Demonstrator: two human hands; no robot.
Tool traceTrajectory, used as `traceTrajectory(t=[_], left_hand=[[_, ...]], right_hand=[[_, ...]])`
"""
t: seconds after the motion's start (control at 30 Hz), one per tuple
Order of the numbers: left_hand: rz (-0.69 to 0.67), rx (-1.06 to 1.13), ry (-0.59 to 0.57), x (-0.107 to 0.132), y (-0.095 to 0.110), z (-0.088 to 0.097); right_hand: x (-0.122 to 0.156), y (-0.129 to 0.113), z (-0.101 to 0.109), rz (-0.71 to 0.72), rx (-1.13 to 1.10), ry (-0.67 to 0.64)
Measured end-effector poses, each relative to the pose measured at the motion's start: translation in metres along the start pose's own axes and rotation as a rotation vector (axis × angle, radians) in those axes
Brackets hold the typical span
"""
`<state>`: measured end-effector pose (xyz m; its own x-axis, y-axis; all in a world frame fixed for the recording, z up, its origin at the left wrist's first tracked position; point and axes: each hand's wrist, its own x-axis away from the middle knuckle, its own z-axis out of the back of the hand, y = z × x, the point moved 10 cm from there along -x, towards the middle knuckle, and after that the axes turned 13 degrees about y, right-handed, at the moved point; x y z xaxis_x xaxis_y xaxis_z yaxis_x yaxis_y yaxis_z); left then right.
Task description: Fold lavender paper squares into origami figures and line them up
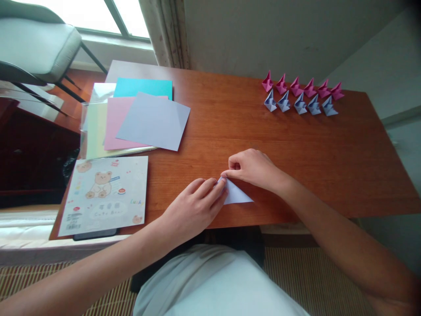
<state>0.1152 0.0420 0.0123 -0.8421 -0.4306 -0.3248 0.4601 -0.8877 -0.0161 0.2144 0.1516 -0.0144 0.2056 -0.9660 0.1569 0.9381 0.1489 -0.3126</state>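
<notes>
A small pale lavender folded paper (pixel 236 194) lies near the front edge of the table, its visible part a triangle pointing right. My left hand (pixel 199 202) covers its left side, with bent fingers pressed onto the paper near the upper corner. My right hand (pixel 251 169) is closed in a pinch at that same corner, thumb and index finger meeting close to the left fingertips. The paper's left part is hidden under my left hand.
Pink origami figures (pixel 309 89) stand in a row at the back right, lavender origami figures (pixel 300 105) in front of them. To the left lie a lavender sheet (pixel 154 120), a pink sheet (pixel 115 123), a teal sheet (pixel 144 87) and a bear-print pad (pixel 105 197) over a dark flat object (pixel 95 235).
</notes>
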Motion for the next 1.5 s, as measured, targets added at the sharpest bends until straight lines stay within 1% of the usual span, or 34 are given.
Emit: traceTrajectory(t=[0.27,0.43,0.53,0.6,0.7,0.8,0.9,1.07,1.27,1.5], left_hand=[[0.000,0.000,0.036,0.003,0.000,0.000],[0.003,-0.001,0.035,0.005,0.001,-0.002],[0.006,0.000,0.032,0.005,0.001,-0.002],[0.006,0.002,0.029,0.004,0.001,-0.002],[0.015,0.019,0.025,0.004,0.000,-0.002],[0.038,0.052,0.018,0.005,-0.004,-0.003],[0.060,0.076,0.015,0.007,-0.007,-0.005],[0.075,0.092,0.032,0.008,-0.008,-0.005],[0.076,0.104,0.019,0.009,-0.008,-0.007],[0.070,0.111,0.012,0.009,-0.008,-0.008]], right_hand=[[0.000,0.002,-0.001,-0.005,0.001,-0.005],[0.000,0.001,-0.001,-0.005,0.001,-0.006],[0.003,0.001,-0.001,0.018,-0.024,0.018],[0.009,-0.001,-0.001,0.050,-0.087,0.053],[0.028,-0.004,0.001,0.093,-0.211,0.143],[0.052,-0.003,0.002,0.112,-0.236,0.256],[0.073,-0.005,-0.002,0.108,-0.257,0.317],[0.097,-0.003,-0.002,0.103,-0.303,0.437],[0.109,-0.003,-0.005,0.196,-0.333,0.453],[0.109,-0.004,-0.006,0.215,-0.307,0.491]])
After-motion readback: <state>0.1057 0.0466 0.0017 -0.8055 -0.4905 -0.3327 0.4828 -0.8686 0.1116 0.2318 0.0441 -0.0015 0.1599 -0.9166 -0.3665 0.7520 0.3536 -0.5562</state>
